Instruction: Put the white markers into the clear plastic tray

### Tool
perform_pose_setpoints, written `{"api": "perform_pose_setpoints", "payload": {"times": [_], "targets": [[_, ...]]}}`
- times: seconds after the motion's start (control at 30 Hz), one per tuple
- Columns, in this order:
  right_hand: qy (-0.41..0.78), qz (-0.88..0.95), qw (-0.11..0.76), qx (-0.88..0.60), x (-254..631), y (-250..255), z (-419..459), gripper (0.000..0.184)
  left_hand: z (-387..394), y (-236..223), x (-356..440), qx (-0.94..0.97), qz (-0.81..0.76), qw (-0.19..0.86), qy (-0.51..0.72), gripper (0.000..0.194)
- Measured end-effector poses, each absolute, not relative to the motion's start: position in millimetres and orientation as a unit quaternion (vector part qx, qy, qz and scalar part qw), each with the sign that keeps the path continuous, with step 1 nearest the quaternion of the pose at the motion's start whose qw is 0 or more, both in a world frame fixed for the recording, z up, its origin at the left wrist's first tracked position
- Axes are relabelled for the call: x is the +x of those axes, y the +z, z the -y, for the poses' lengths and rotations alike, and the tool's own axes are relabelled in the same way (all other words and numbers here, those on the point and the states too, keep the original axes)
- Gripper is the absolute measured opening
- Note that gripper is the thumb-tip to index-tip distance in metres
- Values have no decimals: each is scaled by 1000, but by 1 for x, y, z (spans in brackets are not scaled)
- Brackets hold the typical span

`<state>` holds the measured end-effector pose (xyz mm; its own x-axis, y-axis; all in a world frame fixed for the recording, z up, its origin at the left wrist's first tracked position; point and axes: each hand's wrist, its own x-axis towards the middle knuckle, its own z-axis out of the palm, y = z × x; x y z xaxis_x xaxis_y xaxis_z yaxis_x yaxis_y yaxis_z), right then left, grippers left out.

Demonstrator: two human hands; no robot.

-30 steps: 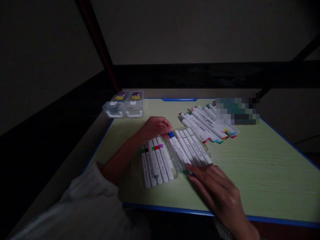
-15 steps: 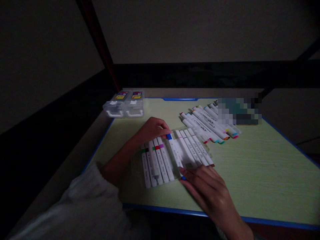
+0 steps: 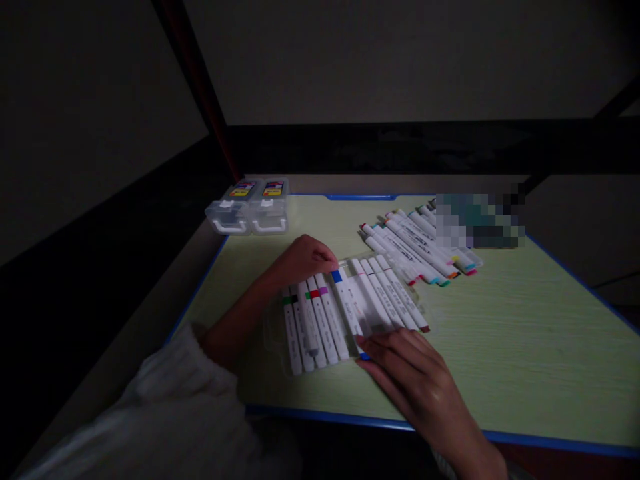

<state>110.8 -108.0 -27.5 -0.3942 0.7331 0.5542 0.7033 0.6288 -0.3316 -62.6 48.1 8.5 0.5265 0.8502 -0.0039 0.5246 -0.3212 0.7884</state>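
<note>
A white marker with a blue band (image 3: 347,307) lies lengthwise between my two hands over an open clear plastic case (image 3: 273,337). My right hand (image 3: 423,380) pinches its near, blue-tipped end between thumb and fingers. At the far end the closed fingertips of my left hand (image 3: 310,255) grip the marker just past the blue band. To its left, several white markers (image 3: 325,327) with green, black, red and purple bands lie side by side in the case. More white markers (image 3: 387,293) sit in the right half, partly behind my right hand.
A loose pile of white markers with coloured ends (image 3: 415,243) lies farther back on the right. Two clear cases with white handles (image 3: 270,213) stand at the back left. A blurred-out object (image 3: 480,220) is at the back right. Blue edging (image 3: 330,419) borders the pale green tabletop (image 3: 525,347).
The far end of the blue-banded marker has shifted slightly left and lower, together with my left fingertips. My right hand has barely moved and keeps its pinch.
</note>
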Motion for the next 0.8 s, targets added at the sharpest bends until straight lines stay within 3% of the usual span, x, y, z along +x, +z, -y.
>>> {"api": "perform_pose_setpoints", "payload": {"times": [0.8], "targets": [[49,824,356,-437,111,-31,107,21,-51,9,-65,776,-467,381,185,14]]}}
